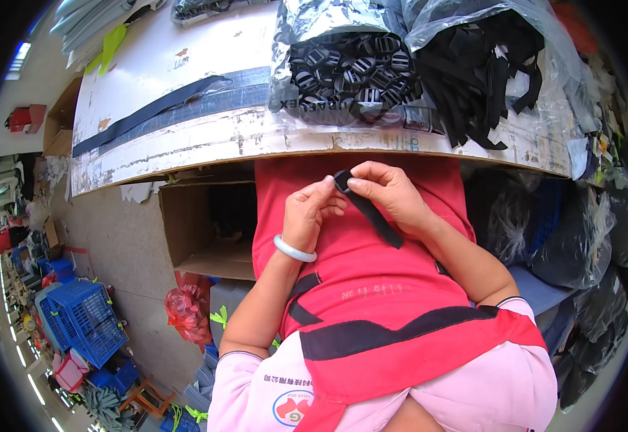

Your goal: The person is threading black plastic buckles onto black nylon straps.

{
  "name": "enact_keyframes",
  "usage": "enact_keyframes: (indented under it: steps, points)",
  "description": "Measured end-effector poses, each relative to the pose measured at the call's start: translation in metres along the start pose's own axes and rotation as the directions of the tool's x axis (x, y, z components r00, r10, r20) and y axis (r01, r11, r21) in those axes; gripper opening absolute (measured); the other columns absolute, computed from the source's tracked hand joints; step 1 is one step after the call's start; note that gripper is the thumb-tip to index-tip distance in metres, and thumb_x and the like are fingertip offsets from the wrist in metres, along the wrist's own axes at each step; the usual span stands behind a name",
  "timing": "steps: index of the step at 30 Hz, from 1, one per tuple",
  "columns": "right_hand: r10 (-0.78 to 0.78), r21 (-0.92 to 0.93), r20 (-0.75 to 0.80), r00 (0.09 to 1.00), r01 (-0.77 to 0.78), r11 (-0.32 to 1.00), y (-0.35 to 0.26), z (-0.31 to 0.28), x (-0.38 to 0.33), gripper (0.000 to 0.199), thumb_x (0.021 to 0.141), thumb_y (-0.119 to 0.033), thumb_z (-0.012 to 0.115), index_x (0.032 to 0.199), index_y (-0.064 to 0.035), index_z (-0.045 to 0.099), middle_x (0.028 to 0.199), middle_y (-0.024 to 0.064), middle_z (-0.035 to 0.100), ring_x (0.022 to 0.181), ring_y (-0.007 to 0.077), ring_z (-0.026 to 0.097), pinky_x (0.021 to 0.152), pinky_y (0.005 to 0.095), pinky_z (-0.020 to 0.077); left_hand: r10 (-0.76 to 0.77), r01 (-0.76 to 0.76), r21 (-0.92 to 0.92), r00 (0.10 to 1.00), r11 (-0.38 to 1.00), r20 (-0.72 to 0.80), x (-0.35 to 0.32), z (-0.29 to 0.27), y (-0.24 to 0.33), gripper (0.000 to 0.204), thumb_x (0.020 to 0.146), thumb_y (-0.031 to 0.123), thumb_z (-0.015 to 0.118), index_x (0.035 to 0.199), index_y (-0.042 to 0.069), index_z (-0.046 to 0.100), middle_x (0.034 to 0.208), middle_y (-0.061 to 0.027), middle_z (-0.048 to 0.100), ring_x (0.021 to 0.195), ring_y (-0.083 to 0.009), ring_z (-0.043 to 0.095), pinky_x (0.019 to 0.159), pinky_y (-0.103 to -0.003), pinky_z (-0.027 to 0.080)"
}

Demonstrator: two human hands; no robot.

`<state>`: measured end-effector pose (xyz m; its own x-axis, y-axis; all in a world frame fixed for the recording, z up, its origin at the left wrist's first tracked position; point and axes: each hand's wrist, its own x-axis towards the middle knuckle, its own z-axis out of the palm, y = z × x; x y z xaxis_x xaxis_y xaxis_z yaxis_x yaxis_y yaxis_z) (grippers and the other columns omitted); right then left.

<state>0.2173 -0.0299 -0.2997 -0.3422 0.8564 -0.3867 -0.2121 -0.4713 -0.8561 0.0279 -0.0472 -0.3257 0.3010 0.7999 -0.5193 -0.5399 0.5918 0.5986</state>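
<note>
In front of my red apron, just off the table's near edge, my left hand (311, 210) pinches a small black plastic strap buckle (341, 181) between thumb and finger. My right hand (394, 194) is closed on a short black webbing strap (377, 222) right at the buckle. The strap's loose end hangs down toward the apron. How the webbing runs through the buckle is partly hidden by my fingers. Beyond my hands, an open plastic bag of black buckles (364, 68) lies on the table, beside a clear bag of black straps (472, 72).
One long dark strap (148, 115) lies across the white, worn tabletop (220, 137) at left. Below it stands an open cardboard box (191, 263). Red plastic bag (189, 311) and blue crates (87, 324) sit on the floor at left. Dark filled bags (580, 241) crowd the right.
</note>
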Motion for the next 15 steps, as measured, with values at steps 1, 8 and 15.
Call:
enact_keyframes:
  steps: [1, 8, 15]
  points:
    - [0.002, -0.001, 0.001, 1.000, -0.002, 1.000, 0.003, -0.001, 0.000, 0.017, 0.094, -0.016, 0.065, 0.103, -0.0027, 0.065, 0.088, 0.0023, 0.064, 0.076, 0.0075, 0.060, 0.066, 0.0206, 0.0499, 0.044, -0.044, 0.010, 0.999, 0.999, -0.028, -0.001, 0.003, -0.006, 0.021, 0.093, 0.015, 0.065, 0.101, -0.005, 0.070, 0.088, -0.0098, 0.070, 0.072, -0.0141, 0.066, 0.064, -0.024, 0.054]
    - [-0.347, -0.092, -0.072, 0.935, 0.340, 0.936, -0.026, 0.012, -0.021, 0.011, 0.092, -0.011, 0.066, 0.100, -0.0030, 0.065, 0.081, 0.0013, 0.062, 0.064, 0.0057, 0.057, 0.055, 0.0195, 0.0475, 0.383, -0.336, 0.357, 0.921, 0.872, -0.068, -0.001, 0.019, 0.006, 0.018, 0.092, 0.008, 0.066, 0.103, -0.004, 0.070, 0.086, -0.0098, 0.070, 0.072, -0.0135, 0.067, 0.063, -0.024, 0.055]
    - [0.051, -0.198, -0.084, 0.995, -0.067, 0.978, -0.017, -0.001, -0.014, 0.015, 0.094, -0.014, 0.064, 0.088, -0.0017, 0.058, 0.066, 0.0019, 0.061, 0.050, 0.0055, 0.056, 0.044, 0.0197, 0.0461, 0.455, -0.407, 0.443, 0.891, 0.799, -0.001, -0.007, 0.018, -0.003, 0.017, 0.088, -0.001, 0.067, 0.104, -0.005, 0.070, 0.095, -0.0086, 0.070, 0.080, -0.0122, 0.066, 0.072, -0.021, 0.052]
